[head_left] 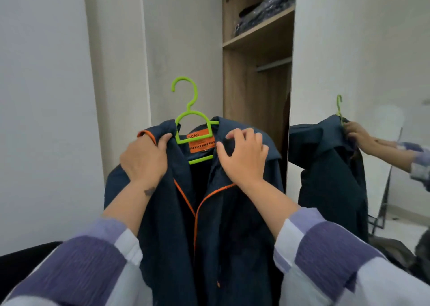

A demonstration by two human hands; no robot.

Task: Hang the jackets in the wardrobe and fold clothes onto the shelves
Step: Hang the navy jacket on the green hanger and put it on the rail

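Two forearms in sleeves (325, 250) striped purple and white are reaching forward from the bottom of the frame, holding a navy jacket (209, 224) up in front of an open wardrobe. The left hand (144, 159) is gripping the jacket's left shoulder, its fingers curled round a bunch of dark fabric edged with orange piping. The right hand (244, 156) is resting on the opposite shoulder, its grip narrow, thumb and curled fingers pinching the cloth at the collar. Between the two hands, an orange label (202, 144) reading "SCAR" is showing at the neckline, and the orange-trimmed front opening is running down below it, with the jacket's body hanging between the forearms. A lime-green plastic hanger (186, 110) is sitting inside the neck, its bars passing in front of and below the label and its hook rising above both hands, touching nothing. Beyond the right hand, the wardrobe's wooden interior (235, 91) is standing open, with a hanging rail (274, 64) crossing it above hand level and a shelf (258, 30) higher still, carrying folded dark clothes (267, 10). To the right of the hands, a mirrored door (363, 49) is reflecting the jacket, the hanger hook and one hand. To the left of the hands, a pale open door (183, 38) and a white wall (41, 96) are filling the background.
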